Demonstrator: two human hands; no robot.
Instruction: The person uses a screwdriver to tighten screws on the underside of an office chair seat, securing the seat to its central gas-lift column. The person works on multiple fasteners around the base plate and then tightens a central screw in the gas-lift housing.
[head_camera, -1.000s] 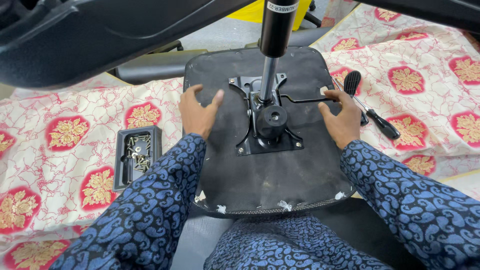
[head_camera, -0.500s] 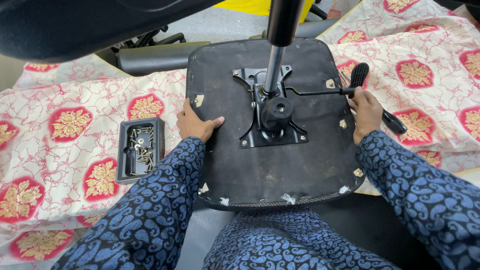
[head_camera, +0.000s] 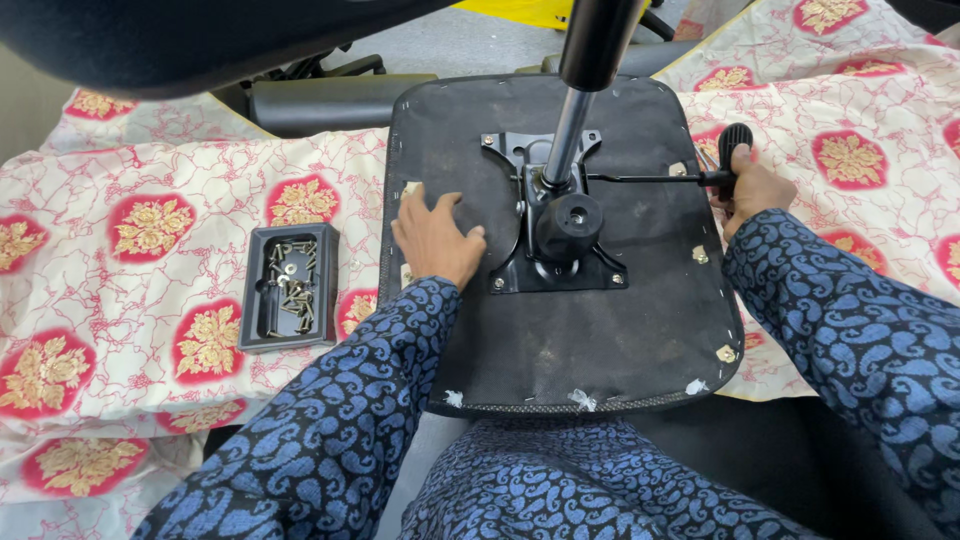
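An upturned black chair seat (head_camera: 560, 350) lies across my lap and the patterned cloth. A black metal mechanism plate (head_camera: 560, 225) is bolted to its middle, and a gas cylinder column (head_camera: 585, 90) rises from it. My left hand (head_camera: 435, 240) rests flat on the seat's underside just left of the plate, fingers spread, holding nothing. My right hand (head_camera: 755, 195) is at the seat's right edge, closed around a black handle (head_camera: 735, 145). A thin lever rod (head_camera: 650, 179) runs from the mechanism to that handle.
A small black tray (head_camera: 252, 300) with several screws lies on the cloth (head_camera: 150, 290) left of the seat. Black chair parts (head_camera: 330, 100) lie beyond the seat. A large dark chair part (head_camera: 200, 40) overhangs the top left.
My left hand slid from the seat's left edge inward toward the plate. My right hand moved up the right edge and closed on the black handle. The view came closer.
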